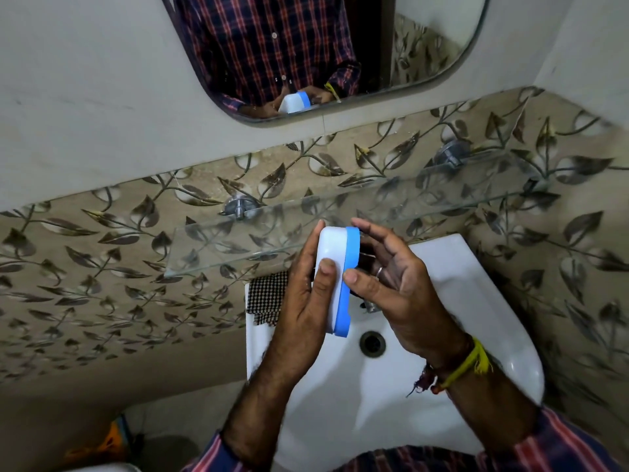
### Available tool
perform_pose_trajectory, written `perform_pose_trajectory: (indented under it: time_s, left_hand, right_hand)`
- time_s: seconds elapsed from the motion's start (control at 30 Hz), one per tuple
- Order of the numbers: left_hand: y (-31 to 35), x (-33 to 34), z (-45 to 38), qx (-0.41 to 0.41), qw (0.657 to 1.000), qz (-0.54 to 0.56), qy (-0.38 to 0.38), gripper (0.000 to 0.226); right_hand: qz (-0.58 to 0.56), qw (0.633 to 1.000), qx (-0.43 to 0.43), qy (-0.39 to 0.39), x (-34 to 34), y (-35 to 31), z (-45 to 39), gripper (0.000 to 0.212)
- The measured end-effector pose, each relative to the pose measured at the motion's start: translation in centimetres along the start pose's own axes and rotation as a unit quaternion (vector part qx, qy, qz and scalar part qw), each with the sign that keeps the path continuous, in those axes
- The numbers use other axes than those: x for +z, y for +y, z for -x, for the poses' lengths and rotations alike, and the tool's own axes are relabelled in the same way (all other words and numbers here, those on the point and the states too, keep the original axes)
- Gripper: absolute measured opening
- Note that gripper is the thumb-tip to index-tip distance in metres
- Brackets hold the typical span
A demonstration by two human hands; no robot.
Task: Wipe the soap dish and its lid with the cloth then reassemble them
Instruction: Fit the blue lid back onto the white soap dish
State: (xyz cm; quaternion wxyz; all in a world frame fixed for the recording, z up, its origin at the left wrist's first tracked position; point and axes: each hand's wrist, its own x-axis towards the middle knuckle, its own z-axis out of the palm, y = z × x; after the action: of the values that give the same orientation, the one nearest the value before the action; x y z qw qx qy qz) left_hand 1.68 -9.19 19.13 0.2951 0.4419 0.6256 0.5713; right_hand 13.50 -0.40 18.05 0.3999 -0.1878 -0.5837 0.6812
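1. Head view: a person in a plaid shirt is standing at a white wash basin [476, 301], holding a soap dish [332, 267] on edge above the basin's back rim.
2. The white part is facing left and the blue part [349, 284] is sitting flush against it on the right, so the two halves are joined.
3. The left hand [306, 294] is gripping the white side, thumb lying across its face and fingers curling behind the far end.
4. The right hand [391, 277] is pinching the blue edge, thumb tip on the near rim, index finger reaching over the top, remaining fingers spread loosely; a ring and wrist threads are showing.
5. A checked cloth [267, 296] is lying on the basin's back-left corner, just beside the left hand.
6. A glass shelf [238, 247] is running along the leaf-patterned tiles behind, and a mirror [425, 46] above is reflecting the hands and dish.
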Motion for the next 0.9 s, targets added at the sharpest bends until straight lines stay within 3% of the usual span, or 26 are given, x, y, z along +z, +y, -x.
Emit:
perform_pose_trajectory:
  time_s: [0.27, 0.33, 0.4, 0.5, 0.6, 0.67, 0.8, 0.9]
  left_hand:
    - [1.4, -1.2, -0.4, 0.004, 0.994, -0.040, -0.097, 0.067]
    - [1.8, -2.5, -0.8, 0.002, 0.988, -0.060, -0.139, 0.087]
    - [2.4, -3.6, -1.3, 0.000, 0.979, -0.133, -0.151, 0.107]
    - [2.8, -4.4, -2.8, 0.054, 0.942, -0.300, -0.137, 0.113]
    - [3.9, -4.2, -4.8, 0.095, 0.919, -0.360, -0.130, 0.121]
    - [4.2, -4.3, -6.0, 0.111, 0.935, -0.322, -0.101, 0.119]
    - [3.4, -5.2, -7.9, 0.104, 0.975, -0.195, -0.036, 0.092]
    - [2.7, -5.4, -9.3, 0.100, 0.983, -0.157, -0.006, 0.093]
  right_hand:
    - [-0.012, 1.000, 0.003, -0.013, -0.3, -0.6, 0.0, 0.061]
    - [-0.015, 1.000, 0.009, -0.015, -0.5, -0.6, 0.0, 0.060]
    - [-0.013, 0.999, 0.023, -0.024, -0.9, -1.0, -0.4, 0.058]
    - [0.018, 0.999, 0.027, -0.025, -1.6, -2.1, -1.5, 0.053]
    - [0.085, 0.996, -0.004, -0.024, -1.9, -3.4, -3.0, 0.055]
    - [0.112, 0.993, -0.028, -0.013, -2.1, -3.9, -4.0, 0.054]
    - [0.154, 0.987, -0.050, 0.005, -3.7, -4.3, -6.0, 0.059]
    - [0.225, 0.973, -0.055, -0.003, -5.0, -4.3, -7.4, 0.061]
